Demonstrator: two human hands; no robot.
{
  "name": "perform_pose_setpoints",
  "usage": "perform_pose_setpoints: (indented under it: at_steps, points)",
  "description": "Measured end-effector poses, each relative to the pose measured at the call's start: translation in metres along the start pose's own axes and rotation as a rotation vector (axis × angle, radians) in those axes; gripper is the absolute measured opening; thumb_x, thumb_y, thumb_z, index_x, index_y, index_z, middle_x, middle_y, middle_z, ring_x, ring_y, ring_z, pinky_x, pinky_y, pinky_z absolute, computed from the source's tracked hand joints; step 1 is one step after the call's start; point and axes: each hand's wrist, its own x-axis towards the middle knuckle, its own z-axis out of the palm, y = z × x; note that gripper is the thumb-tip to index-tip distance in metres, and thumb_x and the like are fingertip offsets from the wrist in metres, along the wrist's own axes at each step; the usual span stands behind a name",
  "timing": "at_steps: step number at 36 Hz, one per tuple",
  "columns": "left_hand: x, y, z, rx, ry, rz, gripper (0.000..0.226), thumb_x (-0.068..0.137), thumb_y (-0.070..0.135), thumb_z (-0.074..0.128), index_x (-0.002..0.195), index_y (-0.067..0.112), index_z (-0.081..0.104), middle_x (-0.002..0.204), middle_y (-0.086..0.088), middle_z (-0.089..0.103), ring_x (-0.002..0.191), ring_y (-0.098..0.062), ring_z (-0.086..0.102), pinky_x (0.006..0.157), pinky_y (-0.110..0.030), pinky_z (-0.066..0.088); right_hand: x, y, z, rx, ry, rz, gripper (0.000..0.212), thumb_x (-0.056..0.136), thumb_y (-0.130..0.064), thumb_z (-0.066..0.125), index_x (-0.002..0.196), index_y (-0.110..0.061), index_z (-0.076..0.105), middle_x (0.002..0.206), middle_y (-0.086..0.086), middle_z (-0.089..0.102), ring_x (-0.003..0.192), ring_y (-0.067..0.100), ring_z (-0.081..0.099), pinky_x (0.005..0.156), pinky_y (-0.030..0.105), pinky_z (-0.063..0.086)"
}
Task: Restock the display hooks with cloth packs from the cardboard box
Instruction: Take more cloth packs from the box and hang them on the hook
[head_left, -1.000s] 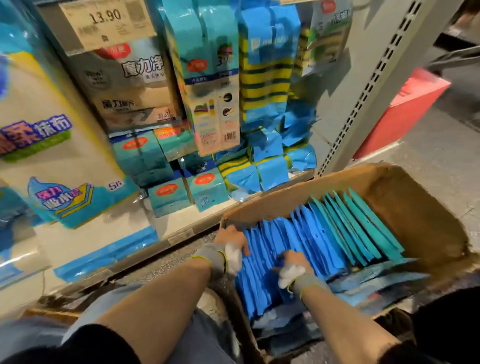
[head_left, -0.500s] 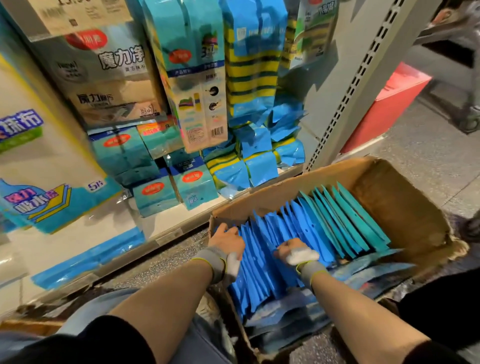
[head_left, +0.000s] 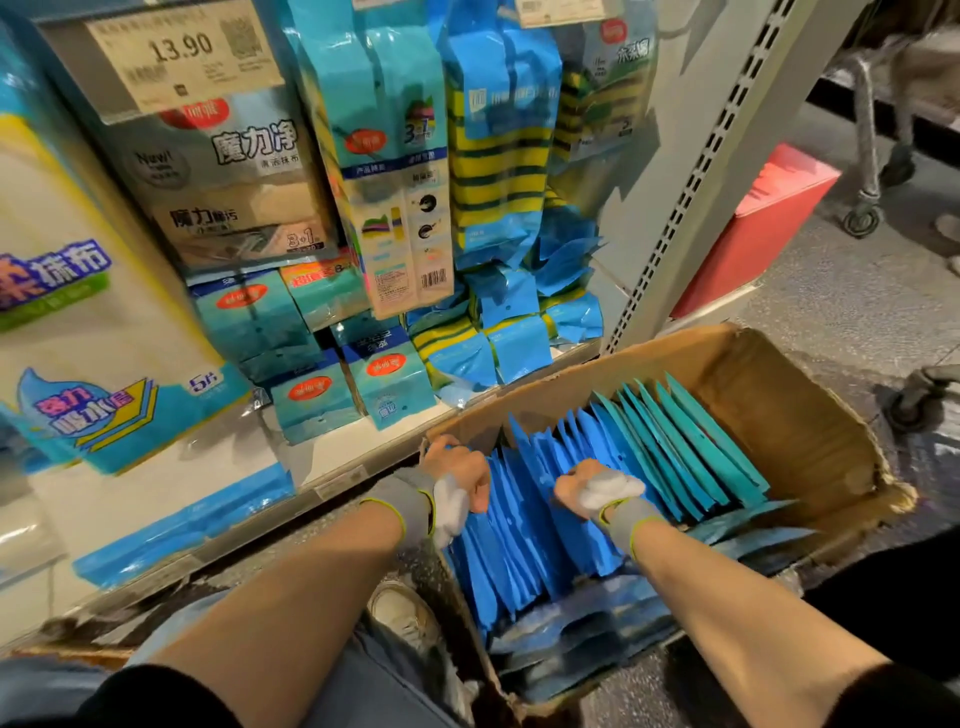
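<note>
An open cardboard box (head_left: 779, 415) on the floor holds a row of upright blue cloth packs (head_left: 524, 525), with several teal packs (head_left: 691, 441) behind them on the right. My left hand (head_left: 460, 467) sits at the row's left end, fingers curled down over the pack tops by the box's corner. My right hand (head_left: 587, 480) is in the middle of the row, fingers curled into the blue packs. Both hands bracket a bundle of packs. Hanging cloth packs (head_left: 498, 156) fill the display hooks above.
A low shelf (head_left: 332, 457) carries stacked blue and teal packs (head_left: 384, 379). A slotted white upright (head_left: 691, 171) rises right of the display. A red bin (head_left: 763, 223) and cart wheels (head_left: 862, 218) stand on the floor beyond it. My shoe (head_left: 405, 613) is beside the box.
My hands have shifted slightly apart and deeper along the row of blue packs; the view has tilted a little. The packs remain in the box.
</note>
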Motion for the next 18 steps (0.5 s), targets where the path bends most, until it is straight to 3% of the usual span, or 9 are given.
perform_pose_setpoints:
  at_steps: [1, 3, 5, 7, 10, 13, 14, 16, 18]
  points:
    - [-0.002, 0.000, -0.005, 0.005, 0.040, 0.003, 0.019, 0.075, 0.003, 0.057, 0.063, 0.016, 0.065, 0.108, -0.007, 0.070, 0.118, -0.025, 0.051, 0.108, -0.031, 0.017, -0.001, -0.001, -0.005, 0.002, -0.008, -0.007, 0.041, 0.092, -0.033, 0.048, 0.122, -0.007, 0.057, 0.121, 0.008, 0.063, 0.112, 0.025, 0.058, 0.074, 0.026, 0.034]
    - [-0.008, 0.000, -0.012, -0.009, 0.123, 0.003, 0.026, 0.073, 0.002, 0.054, 0.074, 0.023, 0.069, 0.093, 0.001, 0.069, 0.098, -0.021, 0.054, 0.103, -0.027, 0.017, -0.004, -0.008, -0.016, 0.002, -0.017, -0.022, 0.044, 0.089, -0.037, 0.054, 0.124, -0.010, 0.054, 0.125, 0.006, 0.061, 0.117, 0.027, 0.056, 0.088, 0.027, 0.038]
    - [-0.020, -0.002, -0.024, -0.043, 0.209, -0.003, 0.024, 0.073, 0.000, 0.051, 0.068, 0.023, 0.054, 0.080, 0.007, 0.057, 0.085, -0.016, 0.041, 0.098, -0.023, 0.017, -0.010, -0.016, -0.027, -0.004, -0.001, -0.076, 0.045, 0.085, -0.041, 0.060, 0.121, -0.014, 0.057, 0.130, 0.006, 0.057, 0.120, 0.030, 0.054, 0.100, 0.032, 0.039]
    - [-0.028, -0.006, -0.038, -0.088, 0.205, -0.024, 0.023, 0.078, 0.001, 0.051, 0.073, 0.023, 0.051, 0.079, 0.010, 0.053, 0.089, -0.014, 0.034, 0.097, -0.021, 0.017, -0.014, -0.023, -0.038, -0.051, 0.025, -0.170, 0.027, 0.086, -0.038, 0.058, 0.106, -0.020, 0.064, 0.124, 0.006, 0.060, 0.116, 0.029, 0.056, 0.090, 0.026, 0.038]
    - [-0.052, -0.014, -0.064, -0.166, 0.202, 0.015, 0.023, 0.082, 0.005, 0.055, 0.076, 0.026, 0.060, 0.071, 0.016, 0.056, 0.095, -0.011, 0.042, 0.095, -0.014, 0.022, -0.034, -0.036, -0.057, -0.113, 0.056, -0.257, 0.019, 0.088, -0.029, 0.057, 0.094, -0.017, 0.070, 0.114, 0.007, 0.064, 0.111, 0.028, 0.059, 0.082, 0.027, 0.042]
    - [-0.069, -0.019, -0.082, -0.233, 0.210, 0.072, 0.011, 0.085, 0.015, 0.064, 0.090, 0.017, 0.073, 0.085, 0.003, 0.071, 0.091, -0.012, 0.061, 0.080, -0.007, 0.033, -0.040, -0.052, -0.076, -0.177, 0.110, -0.336, 0.025, 0.084, -0.024, 0.059, 0.060, -0.019, 0.055, 0.096, 0.012, 0.065, 0.088, 0.023, 0.058, 0.065, 0.025, 0.046]
    - [-0.076, -0.021, -0.088, -0.238, 0.224, 0.071, 0.011, 0.085, 0.017, 0.066, 0.092, 0.016, 0.074, 0.092, 0.000, 0.074, 0.094, -0.013, 0.064, 0.077, -0.007, 0.037, -0.048, -0.058, -0.084, -0.189, 0.127, -0.360, 0.024, 0.085, -0.022, 0.057, 0.061, -0.020, 0.053, 0.086, 0.010, 0.060, 0.084, 0.020, 0.052, 0.062, 0.025, 0.041]
    - [-0.089, -0.023, -0.099, -0.257, 0.282, 0.074, 0.012, 0.083, 0.019, 0.068, 0.093, 0.017, 0.075, 0.094, -0.002, 0.075, 0.093, -0.013, 0.068, 0.075, -0.012, 0.043, -0.063, -0.072, -0.101, -0.236, 0.171, -0.421, 0.020, 0.089, -0.021, 0.054, 0.070, -0.016, 0.052, 0.074, 0.005, 0.051, 0.086, 0.021, 0.048, 0.071, 0.027, 0.037]
    - [-0.105, -0.024, -0.114, -0.243, 0.341, 0.077, 0.014, 0.084, 0.022, 0.067, 0.094, 0.018, 0.076, 0.094, 0.000, 0.075, 0.092, -0.013, 0.068, 0.074, -0.013, 0.042, -0.084, -0.086, -0.122, -0.288, 0.248, -0.472, 0.029, 0.094, -0.028, 0.050, 0.078, -0.008, 0.064, 0.083, 0.011, 0.059, 0.092, 0.028, 0.055, 0.080, 0.033, 0.043]
